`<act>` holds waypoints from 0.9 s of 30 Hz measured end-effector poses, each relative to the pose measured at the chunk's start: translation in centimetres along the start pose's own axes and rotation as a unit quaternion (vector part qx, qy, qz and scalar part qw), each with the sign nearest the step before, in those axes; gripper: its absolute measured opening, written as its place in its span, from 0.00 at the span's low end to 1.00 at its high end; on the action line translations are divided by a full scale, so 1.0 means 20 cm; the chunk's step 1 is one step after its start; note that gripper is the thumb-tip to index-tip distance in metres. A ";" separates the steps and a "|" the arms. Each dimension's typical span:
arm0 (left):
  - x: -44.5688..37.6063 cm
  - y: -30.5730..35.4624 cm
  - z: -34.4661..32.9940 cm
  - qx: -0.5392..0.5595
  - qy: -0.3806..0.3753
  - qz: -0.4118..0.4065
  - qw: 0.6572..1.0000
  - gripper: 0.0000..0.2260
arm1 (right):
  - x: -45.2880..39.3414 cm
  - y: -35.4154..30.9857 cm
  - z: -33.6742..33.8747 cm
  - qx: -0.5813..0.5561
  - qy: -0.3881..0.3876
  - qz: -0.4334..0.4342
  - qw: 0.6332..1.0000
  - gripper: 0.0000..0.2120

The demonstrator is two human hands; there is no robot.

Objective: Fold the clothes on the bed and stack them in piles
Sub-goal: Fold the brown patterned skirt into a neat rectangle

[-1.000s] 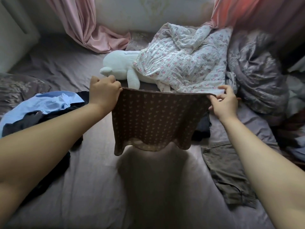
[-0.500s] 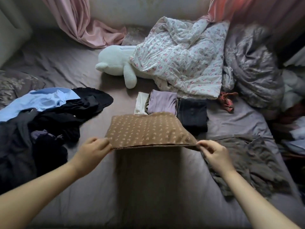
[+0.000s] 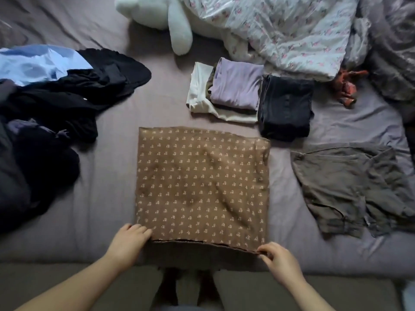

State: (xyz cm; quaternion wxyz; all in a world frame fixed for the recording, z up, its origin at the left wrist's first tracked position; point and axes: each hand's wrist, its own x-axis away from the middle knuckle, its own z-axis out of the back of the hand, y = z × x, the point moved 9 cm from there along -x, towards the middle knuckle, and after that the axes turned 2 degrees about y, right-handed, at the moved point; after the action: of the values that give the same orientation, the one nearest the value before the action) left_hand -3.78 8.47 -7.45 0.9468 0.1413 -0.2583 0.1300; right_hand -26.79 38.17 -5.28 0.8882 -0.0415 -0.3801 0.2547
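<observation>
on mauve bed sheet (image 3: 107,198), brown cloth (image 3: 202,187) flat

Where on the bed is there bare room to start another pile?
Bare sheet lies between the dark clothes heap and the brown patterned cloth, and beyond that cloth toward the plush toy. The right is crowded: folded stacks, olive garment.

Left hand (image 3: 129,240): bare, no glove | right hand (image 3: 279,260): bare, no glove | forearms behind each grip: bare, no sleeves, watch or jewellery visible
</observation>
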 end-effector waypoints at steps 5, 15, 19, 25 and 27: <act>0.03 -0.02 -0.11 -0.025 -0.088 0.004 0.996 0.14 | 0.00 -0.01 -0.15 0.060 -0.116 0.011 0.991 0.06; -0.08 -0.24 0.07 0.156 0.024 0.123 0.980 0.07 | -0.22 -0.08 0.06 -0.099 -0.063 -0.022 0.993 0.14; -0.23 -0.44 0.39 0.249 0.167 0.212 0.930 0.04 | -0.45 -0.14 0.43 -0.262 0.082 -0.021 0.961 0.07; -0.62 -0.64 0.67 0.381 0.272 0.290 0.835 0.02 | -0.93 -0.23 0.73 -0.338 0.195 -0.025 0.920 0.05; -0.77 -0.72 0.63 0.428 0.289 0.326 0.792 0.03 | -1.11 -0.21 0.74 -0.334 0.231 -0.053 0.913 0.05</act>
State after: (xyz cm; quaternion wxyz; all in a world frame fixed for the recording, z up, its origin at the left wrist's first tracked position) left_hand -17.65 -11.78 -7.93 0.7215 0.3949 0.0787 0.5633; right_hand -48.20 21.92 -8.21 0.8978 -0.3728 -0.2292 0.0494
